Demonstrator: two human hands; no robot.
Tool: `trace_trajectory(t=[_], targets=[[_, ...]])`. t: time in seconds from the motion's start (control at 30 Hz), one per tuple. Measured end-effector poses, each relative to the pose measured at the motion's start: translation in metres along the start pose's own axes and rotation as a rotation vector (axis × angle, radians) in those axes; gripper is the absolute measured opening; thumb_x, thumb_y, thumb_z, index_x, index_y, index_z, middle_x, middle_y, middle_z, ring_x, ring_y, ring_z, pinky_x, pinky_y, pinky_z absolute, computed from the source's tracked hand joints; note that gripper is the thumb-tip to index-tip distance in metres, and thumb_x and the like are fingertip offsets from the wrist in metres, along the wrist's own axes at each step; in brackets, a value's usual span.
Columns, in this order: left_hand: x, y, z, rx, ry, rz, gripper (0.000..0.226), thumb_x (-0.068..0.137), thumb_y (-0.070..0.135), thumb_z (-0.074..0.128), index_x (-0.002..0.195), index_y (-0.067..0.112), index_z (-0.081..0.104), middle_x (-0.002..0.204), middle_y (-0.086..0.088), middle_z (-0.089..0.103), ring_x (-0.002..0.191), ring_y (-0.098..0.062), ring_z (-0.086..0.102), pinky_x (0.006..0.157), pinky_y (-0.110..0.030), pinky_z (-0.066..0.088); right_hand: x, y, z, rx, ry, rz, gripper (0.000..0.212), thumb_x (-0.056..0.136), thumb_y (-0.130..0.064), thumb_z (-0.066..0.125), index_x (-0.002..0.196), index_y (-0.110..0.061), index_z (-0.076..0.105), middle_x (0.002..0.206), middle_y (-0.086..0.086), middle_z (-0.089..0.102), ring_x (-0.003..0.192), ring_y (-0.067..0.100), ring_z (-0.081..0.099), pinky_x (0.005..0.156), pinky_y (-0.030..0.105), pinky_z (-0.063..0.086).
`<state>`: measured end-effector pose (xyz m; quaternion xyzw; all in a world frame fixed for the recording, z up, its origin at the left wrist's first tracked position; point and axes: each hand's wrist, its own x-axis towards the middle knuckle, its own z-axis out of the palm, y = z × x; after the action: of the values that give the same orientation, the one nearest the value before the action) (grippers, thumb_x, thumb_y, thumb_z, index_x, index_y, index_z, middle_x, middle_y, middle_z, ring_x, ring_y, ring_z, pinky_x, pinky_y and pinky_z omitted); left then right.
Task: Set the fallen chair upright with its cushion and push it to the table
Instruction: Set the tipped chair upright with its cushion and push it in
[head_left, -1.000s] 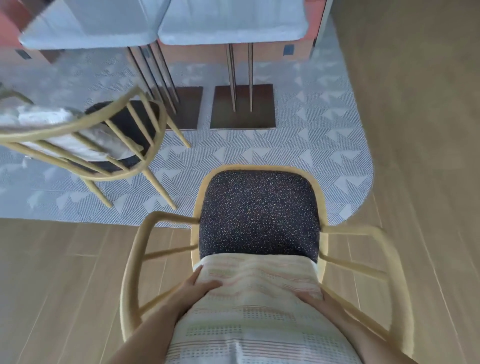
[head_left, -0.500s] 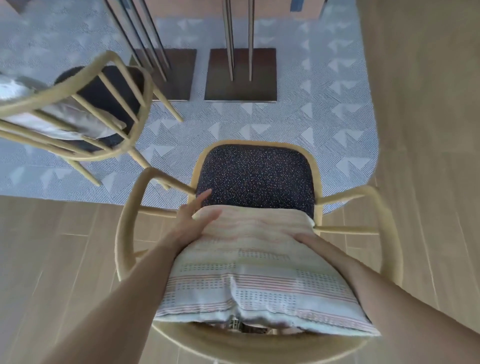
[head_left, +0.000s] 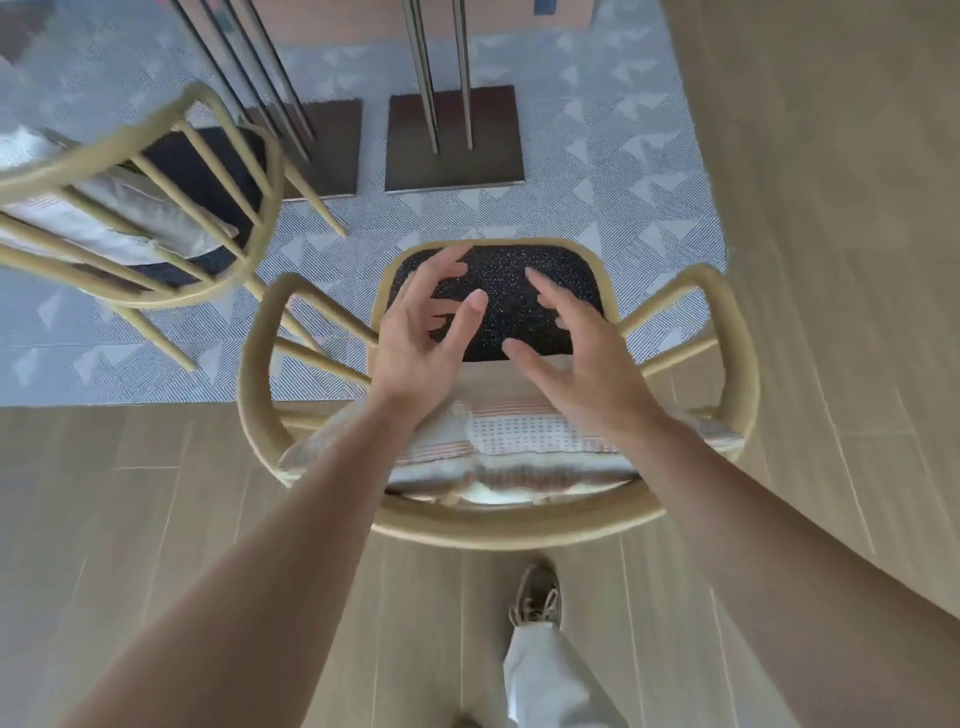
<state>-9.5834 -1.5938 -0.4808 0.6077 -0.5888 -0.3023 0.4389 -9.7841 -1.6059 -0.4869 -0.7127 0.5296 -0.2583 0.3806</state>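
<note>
The pale wooden armchair (head_left: 498, 530) stands upright in front of me, its curved back rail nearest and its dark speckled seat (head_left: 514, 306) facing the table. A striped cushion (head_left: 514, 447) leans against the inside of the backrest. My left hand (head_left: 421, 338) and my right hand (head_left: 576, 364) hover above the seat and the cushion, fingers spread, touching neither. The table itself is out of view; only its metal legs on two dark base plates (head_left: 457, 140) show ahead.
A second wooden chair (head_left: 156, 208) with its own cushion stands at the left on the grey patterned rug (head_left: 613, 171). My shoe (head_left: 537, 597) is on the wood floor just behind the armchair. Bare wood floor extends to the right.
Both hands have lifted off the cushion and now hover open above the seat. The cushion rests against the backrest. The view has tipped down, showing the back rail and my foot.
</note>
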Motion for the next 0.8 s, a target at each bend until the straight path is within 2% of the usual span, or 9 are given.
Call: trace_trajectory(t=[0.07, 0.13, 0.23, 0.3, 0.4, 0.47, 0.57, 0.7, 0.8], targets=[[-0.024, 0.007, -0.003, -0.051, 0.042, 0.057, 0.05, 0.101, 0.047, 0.055, 0.146, 0.027, 0.053, 0.129, -0.001, 0.063, 0.084, -0.001, 0.065, 0.08, -0.019, 0.049, -0.024, -0.002, 0.0, 0.03, 0.055, -0.029, 0.077, 0.088, -0.069, 0.061, 0.155, -0.057, 0.025, 0.156, -0.014, 0.046, 0.141, 0.003, 0.045, 0.115, 0.034, 0.039], [-0.051, 0.014, -0.012, -0.039, 0.073, 0.085, 0.049, 0.101, 0.051, 0.056, 0.145, 0.029, 0.053, 0.128, 0.001, 0.061, 0.1, -0.009, 0.064, 0.091, -0.029, 0.052, -0.054, -0.004, 0.002, -0.035, 0.09, -0.083, 0.078, 0.087, -0.067, 0.063, 0.156, -0.048, 0.031, 0.15, -0.012, 0.051, 0.135, 0.004, 0.05, 0.115, 0.035, 0.042], [-0.1, 0.022, -0.033, 0.23, 0.052, 0.184, 0.052, 0.095, 0.063, 0.056, 0.136, 0.031, 0.057, 0.117, 0.01, 0.058, 0.108, -0.005, 0.054, 0.099, -0.031, 0.045, -0.098, -0.017, 0.008, -0.244, 0.108, -0.143, 0.078, 0.083, -0.073, 0.063, 0.148, -0.032, 0.05, 0.133, -0.008, 0.059, 0.115, 0.012, 0.054, 0.105, 0.039, 0.046], [-0.13, 0.023, -0.044, 0.456, -0.098, 0.219, 0.057, 0.087, 0.074, 0.055, 0.124, 0.031, 0.063, 0.11, 0.011, 0.058, 0.105, -0.013, 0.053, 0.097, -0.038, 0.042, -0.125, -0.022, 0.012, -0.404, 0.097, -0.21, 0.079, 0.078, -0.079, 0.059, 0.134, -0.023, 0.063, 0.127, 0.001, 0.064, 0.114, 0.025, 0.058, 0.1, 0.047, 0.05], [-0.145, 0.018, -0.051, 0.85, -0.356, 0.349, 0.069, 0.077, 0.088, 0.049, 0.11, 0.031, 0.071, 0.114, 0.009, 0.071, 0.11, -0.023, 0.064, 0.098, -0.043, 0.044, -0.144, -0.024, 0.017, -0.738, -0.012, -0.285, 0.074, 0.076, -0.083, 0.058, 0.116, -0.022, 0.07, 0.114, 0.001, 0.068, 0.107, 0.028, 0.064, 0.093, 0.044, 0.051], [-0.136, 0.018, -0.045, 1.021, -0.459, 0.338, 0.055, 0.083, 0.076, 0.056, 0.112, 0.032, 0.071, 0.116, 0.011, 0.07, 0.112, -0.023, 0.066, 0.098, -0.042, 0.046, -0.134, -0.025, 0.02, -0.903, -0.096, -0.252, 0.056, 0.084, -0.068, 0.067, 0.116, -0.023, 0.07, 0.115, 0.0, 0.071, 0.107, 0.029, 0.067, 0.089, 0.043, 0.052], [-0.122, 0.019, -0.034, 1.113, -0.53, 0.211, 0.029, 0.091, 0.048, 0.062, 0.114, 0.033, 0.07, 0.112, 0.009, 0.066, 0.101, -0.026, 0.069, 0.081, -0.041, 0.051, -0.112, -0.028, 0.022, -1.027, -0.226, -0.211, 0.032, 0.094, -0.046, 0.063, 0.117, -0.026, 0.07, 0.111, -0.002, 0.072, 0.101, 0.03, 0.071, 0.068, 0.038, 0.048], [-0.116, 0.015, -0.034, 1.179, -0.551, 0.229, 0.023, 0.092, 0.044, 0.061, 0.107, 0.031, 0.072, 0.098, 0.005, 0.071, 0.087, -0.025, 0.071, 0.068, -0.036, 0.052, -0.103, -0.024, 0.016, -1.047, -0.293, -0.274, 0.019, 0.095, -0.028, 0.06, 0.111, -0.028, 0.07, 0.089, -0.003, 0.079, 0.078, 0.028, 0.076, 0.057, 0.033, 0.043], [-0.098, 0.013, -0.034, 1.188, -0.524, 0.206, 0.024, 0.091, 0.042, 0.061, 0.109, 0.03, 0.071, 0.105, 0.004, 0.072, 0.096, -0.028, 0.072, 0.068, -0.035, 0.043, -0.084, -0.026, 0.013, -1.085, -0.268, -0.304, 0.013, 0.093, -0.024, 0.06, 0.103, -0.026, 0.069, 0.081, -0.003, 0.079, 0.072, 0.027, 0.076, 0.054, 0.031, 0.038]])
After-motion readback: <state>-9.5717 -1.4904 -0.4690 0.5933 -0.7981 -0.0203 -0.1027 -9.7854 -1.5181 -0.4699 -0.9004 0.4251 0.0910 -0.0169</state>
